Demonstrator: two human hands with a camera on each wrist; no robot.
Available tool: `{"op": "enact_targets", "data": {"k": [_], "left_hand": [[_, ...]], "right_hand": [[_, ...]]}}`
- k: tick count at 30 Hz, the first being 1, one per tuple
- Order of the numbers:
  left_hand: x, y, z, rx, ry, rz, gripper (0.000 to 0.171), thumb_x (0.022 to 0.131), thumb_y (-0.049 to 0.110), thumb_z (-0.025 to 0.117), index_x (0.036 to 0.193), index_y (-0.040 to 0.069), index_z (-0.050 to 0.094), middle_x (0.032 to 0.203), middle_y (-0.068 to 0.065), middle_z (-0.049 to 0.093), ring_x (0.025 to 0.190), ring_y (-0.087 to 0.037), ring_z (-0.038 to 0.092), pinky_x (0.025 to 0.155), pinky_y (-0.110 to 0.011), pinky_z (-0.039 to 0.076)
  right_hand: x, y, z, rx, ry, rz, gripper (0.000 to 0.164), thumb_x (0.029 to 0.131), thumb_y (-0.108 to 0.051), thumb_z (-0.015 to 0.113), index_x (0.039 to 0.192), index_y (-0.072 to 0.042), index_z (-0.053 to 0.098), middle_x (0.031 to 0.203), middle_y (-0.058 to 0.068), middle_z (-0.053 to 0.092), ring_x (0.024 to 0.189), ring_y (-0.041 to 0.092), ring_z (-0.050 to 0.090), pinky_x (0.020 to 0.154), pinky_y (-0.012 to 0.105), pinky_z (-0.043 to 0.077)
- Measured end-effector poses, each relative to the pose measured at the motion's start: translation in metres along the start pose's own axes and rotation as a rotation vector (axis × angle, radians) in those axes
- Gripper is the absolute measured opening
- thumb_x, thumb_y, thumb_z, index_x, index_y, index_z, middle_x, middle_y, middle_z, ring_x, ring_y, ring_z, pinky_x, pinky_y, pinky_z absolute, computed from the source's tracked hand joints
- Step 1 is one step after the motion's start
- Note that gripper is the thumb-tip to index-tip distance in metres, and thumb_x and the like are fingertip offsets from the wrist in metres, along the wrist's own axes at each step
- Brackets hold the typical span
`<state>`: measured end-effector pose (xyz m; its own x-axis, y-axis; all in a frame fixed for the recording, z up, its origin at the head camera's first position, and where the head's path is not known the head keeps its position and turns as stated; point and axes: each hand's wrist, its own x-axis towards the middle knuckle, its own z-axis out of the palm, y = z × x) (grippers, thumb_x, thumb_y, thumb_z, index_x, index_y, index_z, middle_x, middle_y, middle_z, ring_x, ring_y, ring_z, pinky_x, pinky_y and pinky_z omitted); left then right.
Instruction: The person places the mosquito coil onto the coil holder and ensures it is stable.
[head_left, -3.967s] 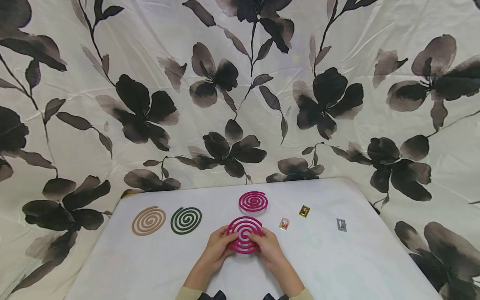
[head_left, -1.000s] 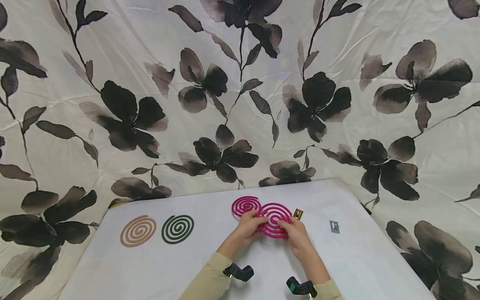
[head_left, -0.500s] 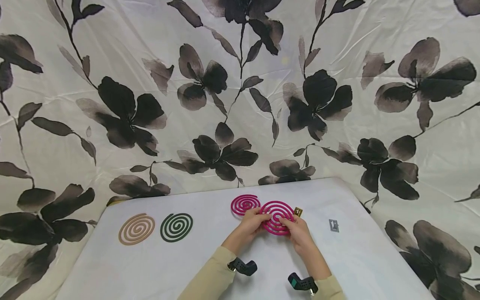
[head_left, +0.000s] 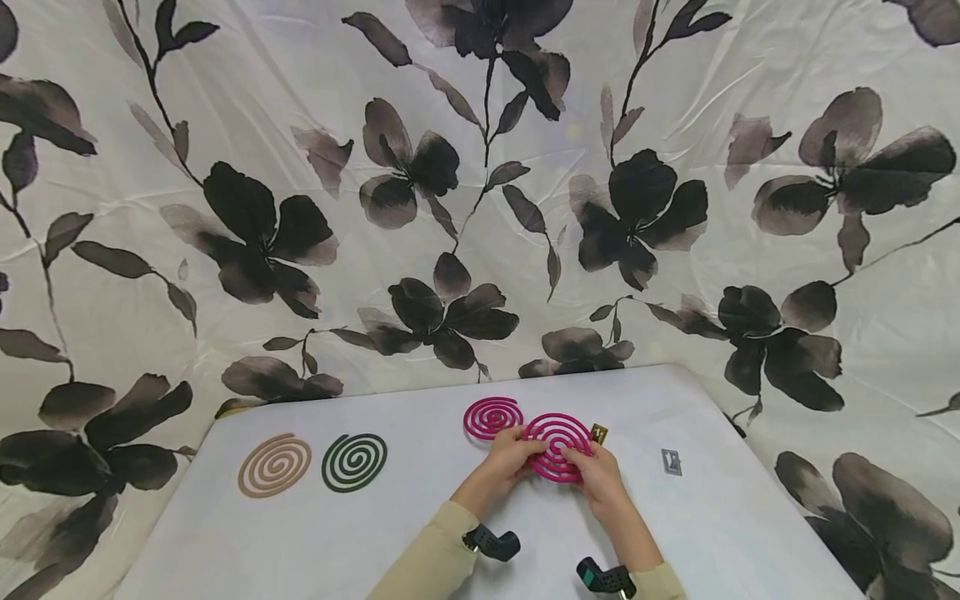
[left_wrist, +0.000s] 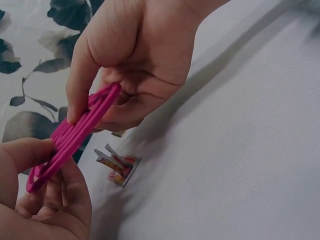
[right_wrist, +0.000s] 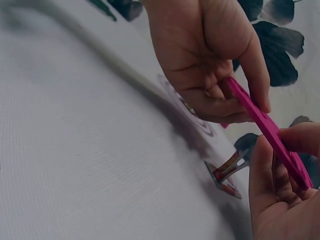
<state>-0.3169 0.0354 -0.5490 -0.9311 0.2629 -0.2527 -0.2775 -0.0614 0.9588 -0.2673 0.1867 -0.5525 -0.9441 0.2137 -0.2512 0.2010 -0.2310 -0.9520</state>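
Observation:
Between both hands I hold a pink mosquito coil [head_left: 558, 447], one side of it in each. My left hand [head_left: 512, 456] pinches its left edge, the thumb over the rings. At its right edge my right hand [head_left: 598, 473] pinches it the same way. Seen edge-on in the left wrist view, the coil [left_wrist: 80, 132] is tilted above a small red-and-white metal coil stand [left_wrist: 118, 170], whose bent-up prongs point toward it. The right wrist view also has this stand [right_wrist: 225, 175] below the coil; in the head view the hands and coil hide it.
A second pink coil [head_left: 493, 418] lies just left of the held one. Farther left are a green coil [head_left: 355, 462] and a tan coil [head_left: 274, 466]. A gold stand [head_left: 598, 433] peeks out behind my right hand; a grey stand [head_left: 672, 462] lies farther right on the white table [head_left: 420, 542].
Over the four seconds, both hands have carried the pink coil right and slightly away from me, covering the red-and-white stand in the head view. In the last second they have barely moved.

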Motion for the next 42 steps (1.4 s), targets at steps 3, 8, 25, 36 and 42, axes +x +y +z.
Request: {"op": "enact_targets", "data": {"k": [3,8,25,36,42], "left_hand": [[0.002,-0.002,0.001,-0.004,0.003,0.008,0.045,0.085,0.01,0.074,0.124,-0.006,0.058,0.096,-0.008,0.067,0.073,-0.01,0.061,0.062,-0.024,0.053],[0.003,-0.008,0.0,-0.012,0.003,0.007,0.041,0.085,0.008,0.073,0.121,-0.005,0.059,0.095,-0.007,0.068,0.073,-0.01,0.062,0.063,-0.024,0.054],[0.004,-0.015,-0.002,-0.022,-0.001,0.007,0.034,0.084,0.007,0.073,0.114,-0.005,0.061,0.091,-0.006,0.068,0.072,-0.009,0.063,0.063,-0.025,0.054],[0.002,-0.017,-0.001,-0.012,0.001,-0.003,0.032,0.085,0.006,0.072,0.113,-0.005,0.061,0.09,-0.007,0.067,0.071,-0.01,0.062,0.063,-0.025,0.055],[0.002,-0.017,0.0,-0.012,0.004,0.0,0.035,0.085,0.006,0.072,0.116,-0.005,0.06,0.093,-0.008,0.067,0.074,-0.011,0.062,0.065,-0.025,0.055]], "right_hand": [[0.002,0.003,0.0,0.005,0.003,0.002,0.043,0.092,-0.009,0.066,0.125,0.013,0.049,0.093,0.01,0.067,0.072,0.013,0.064,0.064,0.026,0.054],[0.003,0.006,-0.001,0.001,0.011,-0.002,0.047,0.091,-0.01,0.067,0.127,0.013,0.048,0.103,0.013,0.066,0.079,0.014,0.065,0.067,0.027,0.055],[0.007,0.014,-0.002,-0.035,0.026,0.002,0.045,0.091,-0.013,0.069,0.125,0.01,0.051,0.099,0.01,0.066,0.077,0.013,0.062,0.064,0.028,0.054],[0.005,0.015,-0.002,-0.035,0.013,0.0,0.047,0.091,-0.011,0.068,0.128,0.011,0.05,0.104,0.012,0.065,0.08,0.013,0.062,0.065,0.028,0.054],[0.005,0.016,-0.002,-0.039,0.012,-0.002,0.047,0.09,-0.013,0.069,0.126,0.011,0.051,0.1,0.011,0.067,0.078,0.013,0.063,0.064,0.028,0.055]]}}
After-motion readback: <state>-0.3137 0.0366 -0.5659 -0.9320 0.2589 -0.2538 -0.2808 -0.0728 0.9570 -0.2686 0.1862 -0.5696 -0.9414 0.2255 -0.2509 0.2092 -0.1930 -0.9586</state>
